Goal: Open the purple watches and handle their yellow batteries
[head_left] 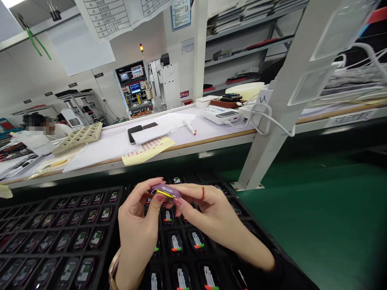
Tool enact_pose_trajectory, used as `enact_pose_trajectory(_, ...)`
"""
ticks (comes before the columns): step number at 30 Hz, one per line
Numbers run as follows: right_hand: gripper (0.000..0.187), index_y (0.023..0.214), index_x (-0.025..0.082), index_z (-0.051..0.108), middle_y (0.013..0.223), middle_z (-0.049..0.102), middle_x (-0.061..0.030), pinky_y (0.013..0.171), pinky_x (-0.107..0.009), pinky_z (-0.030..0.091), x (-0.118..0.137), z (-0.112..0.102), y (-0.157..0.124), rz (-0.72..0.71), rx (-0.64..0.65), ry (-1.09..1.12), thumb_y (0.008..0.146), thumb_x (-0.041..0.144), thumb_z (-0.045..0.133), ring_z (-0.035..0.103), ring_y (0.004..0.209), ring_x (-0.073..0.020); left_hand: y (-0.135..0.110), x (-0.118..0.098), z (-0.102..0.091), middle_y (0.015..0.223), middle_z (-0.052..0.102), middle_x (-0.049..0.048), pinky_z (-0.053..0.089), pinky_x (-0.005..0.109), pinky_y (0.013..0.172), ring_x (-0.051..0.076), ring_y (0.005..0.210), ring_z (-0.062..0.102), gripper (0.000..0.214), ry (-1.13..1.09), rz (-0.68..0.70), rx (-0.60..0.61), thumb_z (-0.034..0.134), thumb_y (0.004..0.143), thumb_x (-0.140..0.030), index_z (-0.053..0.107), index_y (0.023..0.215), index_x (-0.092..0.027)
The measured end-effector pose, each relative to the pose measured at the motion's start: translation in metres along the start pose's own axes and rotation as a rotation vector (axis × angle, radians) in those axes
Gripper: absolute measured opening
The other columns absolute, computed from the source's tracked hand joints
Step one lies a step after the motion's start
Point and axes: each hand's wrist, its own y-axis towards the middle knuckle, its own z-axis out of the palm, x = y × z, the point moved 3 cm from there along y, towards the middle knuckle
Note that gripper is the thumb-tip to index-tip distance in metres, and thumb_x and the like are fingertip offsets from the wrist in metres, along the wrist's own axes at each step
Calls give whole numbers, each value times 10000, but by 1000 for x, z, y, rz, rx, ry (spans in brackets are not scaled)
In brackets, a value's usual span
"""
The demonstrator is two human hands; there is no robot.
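Between both hands is a small purple smartwatch body [173,190], held edge-on above the trays, with a strip of yellow showing along its near side. My left hand [140,219] grips its left end, thumb below and fingers over the top. From the right, my right hand [208,209] pinches the other end with thumb and fingers; a red band circles one finger. Beneath my hands lies a black tray [187,219] of watch bodies, many with lit screens showing white text and a red and green bar. The watch's face is hidden from me.
Another black tray [99,219] of watches lies at the left. Beyond stands a white bench [181,151] with papers, phones, a marker [190,127] and a white device [220,115]. A white post [266,133] rises at right. A person [57,129] sits far left.
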Motion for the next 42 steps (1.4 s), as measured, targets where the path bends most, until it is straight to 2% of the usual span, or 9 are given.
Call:
enact_pose_trajectory(5, 333, 1098, 260, 788, 995, 759, -8, 715, -215, 553, 0, 1, 0, -30, -5, -42, 894, 76, 598, 688, 814, -158, 1, 1, 0, 1005, 764, -58, 571, 92, 805, 58, 830, 718, 191, 5, 26, 22, 682, 909, -233, 741, 1040, -358)
enact_pose_trajectory(8, 297, 1109, 294, 775, 967, 762, 19, 715, -186, 556, -4, -2, -1, 16, -47, 37, 920, 108, 642, 686, 793, -135, 1, 3, -2, 1011, 760, -57, 568, 101, 819, 69, 888, 712, 195, 27, 47, 7, 702, 892, -222, 733, 1036, -350)
enact_pose_trajectory(11, 248, 1110, 305, 762, 1028, 757, 32, 812, -156, 556, -6, -7, -1, 41, -105, 108, 943, 139, 683, 699, 901, -123, 0, 5, -1, 985, 747, -65, 559, 109, 837, 70, 916, 692, 203, 69, 46, -11, 735, 862, -209, 725, 1011, -347)
enact_pose_trajectory(16, 166, 1103, 282, 746, 1037, 736, 28, 850, -129, 541, 4, -13, -1, -41, -96, 51, 1012, 192, 639, 684, 953, -110, -3, 0, 7, 890, 721, -76, 547, 109, 834, 62, 870, 671, 194, 97, 82, 8, 775, 812, -171, 706, 919, -317)
enact_pose_trajectory(20, 161, 1093, 275, 739, 1024, 720, 28, 818, -114, 536, 11, -14, -1, -86, -91, 23, 1015, 180, 634, 671, 945, -103, -6, -5, 10, 857, 715, -79, 546, 99, 816, 55, 839, 669, 207, 95, 136, 4, 789, 788, -151, 701, 896, -304)
enact_pose_trajectory(26, 128, 1082, 261, 730, 1009, 700, 15, 812, -143, 534, 9, -13, -4, -45, -84, 73, 1006, 199, 646, 655, 925, -115, -6, -2, 12, 844, 719, -91, 553, 92, 798, 46, 809, 675, 224, 68, 106, -11, 800, 763, -137, 699, 872, -305)
enact_pose_trajectory(33, 85, 1043, 236, 700, 972, 693, -8, 606, -152, 520, 6, -11, -3, 56, -47, 182, 992, 201, 643, 664, 901, -144, -7, -2, 13, 821, 730, -74, 571, 115, 770, 70, 810, 694, 226, 42, 74, -28, 810, 726, -105, 695, 820, -275)
enact_pose_trajectory(42, 187, 1030, 205, 742, 967, 700, -47, 549, -212, 538, 10, -13, -2, 11, -90, 58, 901, 142, 622, 682, 852, -195, -7, 2, 15, 819, 731, -48, 572, 134, 749, 88, 801, 692, 187, 47, 32, -31, 811, 739, -133, 718, 830, -267)
